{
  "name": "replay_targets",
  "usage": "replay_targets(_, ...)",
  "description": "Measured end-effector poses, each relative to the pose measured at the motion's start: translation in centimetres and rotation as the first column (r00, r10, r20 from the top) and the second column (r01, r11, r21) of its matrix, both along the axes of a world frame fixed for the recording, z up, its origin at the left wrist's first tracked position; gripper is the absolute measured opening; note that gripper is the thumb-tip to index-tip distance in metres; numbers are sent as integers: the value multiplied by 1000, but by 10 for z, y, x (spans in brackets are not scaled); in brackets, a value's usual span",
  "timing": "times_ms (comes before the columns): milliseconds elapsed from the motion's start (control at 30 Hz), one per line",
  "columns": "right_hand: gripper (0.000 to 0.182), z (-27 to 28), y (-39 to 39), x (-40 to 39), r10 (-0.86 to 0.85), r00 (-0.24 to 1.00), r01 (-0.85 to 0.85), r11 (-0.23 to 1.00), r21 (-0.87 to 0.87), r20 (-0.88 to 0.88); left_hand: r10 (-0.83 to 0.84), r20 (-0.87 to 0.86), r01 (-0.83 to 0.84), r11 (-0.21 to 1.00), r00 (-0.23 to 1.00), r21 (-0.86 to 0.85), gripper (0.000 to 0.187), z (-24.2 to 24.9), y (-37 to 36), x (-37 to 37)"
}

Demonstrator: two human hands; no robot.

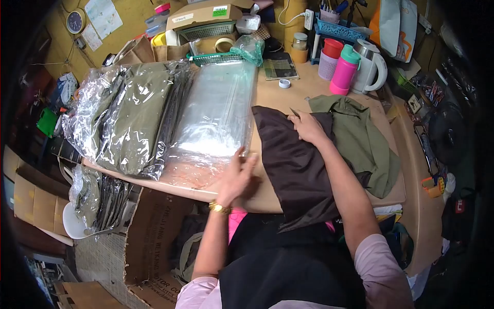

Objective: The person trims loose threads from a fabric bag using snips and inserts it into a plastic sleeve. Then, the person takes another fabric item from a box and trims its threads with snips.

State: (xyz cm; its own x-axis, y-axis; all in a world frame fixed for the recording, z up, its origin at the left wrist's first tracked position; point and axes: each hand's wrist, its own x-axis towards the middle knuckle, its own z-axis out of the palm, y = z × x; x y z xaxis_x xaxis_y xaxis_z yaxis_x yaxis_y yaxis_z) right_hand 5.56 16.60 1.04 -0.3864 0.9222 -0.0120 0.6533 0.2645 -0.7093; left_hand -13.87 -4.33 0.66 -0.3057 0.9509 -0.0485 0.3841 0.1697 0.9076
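My right hand (309,129) lies on a dark brown piece of cloth (293,165), its fingers closed around a small dark pointed tool (294,112). Only the tool's tip shows; the rest is hidden in the hand. The brown cloth hangs over the table's front edge and overlaps an olive green garment (363,139) on the right. My left hand (237,177), a gold watch at its wrist, is held with fingers apart close to the table edge. It is beside a stack of clear plastic bags (216,113) and has nothing in it.
Olive clothes in clear plastic (136,118) are piled at the left of the table (278,95). A pink bottle (345,72), a kettle (368,67) and a green basket (216,58) stand at the back. Below are a cardboard box (149,237) and a white chair (77,221) holding more packed clothes.
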Motion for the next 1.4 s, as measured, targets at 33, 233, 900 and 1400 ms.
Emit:
replay_targets(33,37,18,-15,-1,0,1000,0,1000,1,2,-17,13,16,994,1000,110,76,-19,13,15)
replay_targets(233,29,-20,-80,-8,68,989,-25,951,308,-131,-144,-235,138,989,961,-43,45,-25,24,23)
replay_targets(900,26,26,-119,-8,246,969,-227,918,325,-20,151,144,-183,954,978,236,36,-36,-26,15)
replay_targets(1400,32,44,-151,-43,357,896,-443,754,485,262,90,135,-131,935,987,330,31,-39,-29,14)
